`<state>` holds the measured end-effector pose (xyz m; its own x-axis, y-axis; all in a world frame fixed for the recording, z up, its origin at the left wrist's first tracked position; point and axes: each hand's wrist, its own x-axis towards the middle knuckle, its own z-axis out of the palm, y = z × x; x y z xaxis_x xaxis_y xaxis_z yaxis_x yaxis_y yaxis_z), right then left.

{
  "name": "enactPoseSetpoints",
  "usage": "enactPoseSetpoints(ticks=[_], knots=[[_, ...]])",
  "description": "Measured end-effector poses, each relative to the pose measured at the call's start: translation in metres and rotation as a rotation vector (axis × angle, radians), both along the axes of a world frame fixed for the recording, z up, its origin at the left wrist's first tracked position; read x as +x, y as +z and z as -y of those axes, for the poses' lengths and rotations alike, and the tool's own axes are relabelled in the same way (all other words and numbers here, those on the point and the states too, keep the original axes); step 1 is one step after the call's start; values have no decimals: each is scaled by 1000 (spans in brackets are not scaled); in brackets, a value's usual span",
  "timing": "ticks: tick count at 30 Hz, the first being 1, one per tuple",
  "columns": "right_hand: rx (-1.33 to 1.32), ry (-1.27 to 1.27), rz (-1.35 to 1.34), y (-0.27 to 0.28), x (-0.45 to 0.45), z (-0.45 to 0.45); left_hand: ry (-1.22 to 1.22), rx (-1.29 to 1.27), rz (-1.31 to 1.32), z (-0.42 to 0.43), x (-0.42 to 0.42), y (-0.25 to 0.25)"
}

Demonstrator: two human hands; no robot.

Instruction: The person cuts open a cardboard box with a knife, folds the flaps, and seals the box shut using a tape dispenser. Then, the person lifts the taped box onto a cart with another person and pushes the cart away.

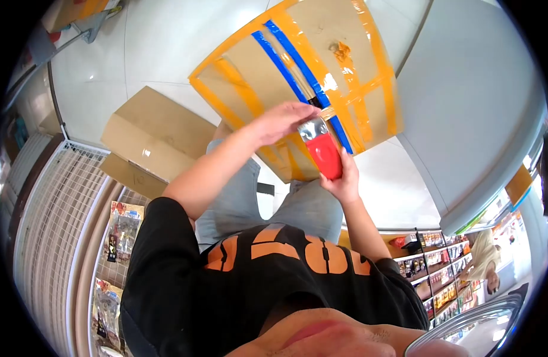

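Observation:
My right hand (343,178) grips a red object with a shiny silver end (325,156); I cannot make out its exact kind. Its silver end points up toward the fingers of my left hand (284,122). That hand is stretched out over a taped cardboard box (262,68), its fingertips beside the silver end. Whether they touch it is unclear. Orange tape and two blue strips (291,59) run across the box, which stands in front of my knees. A small dark piece (313,102) lies between the blue strips, just past my left fingertips.
To the left is a smaller open carton (155,134) near a white wire rack (45,220) with hanging packets (124,229). A large grey panel (470,101) rises on the right. Stocked shelves (437,271) and another person (483,256) are behind on the right.

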<state>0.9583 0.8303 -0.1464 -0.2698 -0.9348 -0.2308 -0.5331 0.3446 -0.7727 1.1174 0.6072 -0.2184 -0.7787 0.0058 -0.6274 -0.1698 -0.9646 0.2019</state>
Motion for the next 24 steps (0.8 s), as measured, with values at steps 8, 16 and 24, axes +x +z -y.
enactPoseSetpoints(ticks=[8,16,24], knots=[[-296,286,73,-19,11,92,-209,-47,-15,79,50,3],[-308,300,68,-27,11,105,-139,216,-12,85,57,-12],[75,-9,-130,-27,29,158,-315,-1023,352,237,5,-98]])
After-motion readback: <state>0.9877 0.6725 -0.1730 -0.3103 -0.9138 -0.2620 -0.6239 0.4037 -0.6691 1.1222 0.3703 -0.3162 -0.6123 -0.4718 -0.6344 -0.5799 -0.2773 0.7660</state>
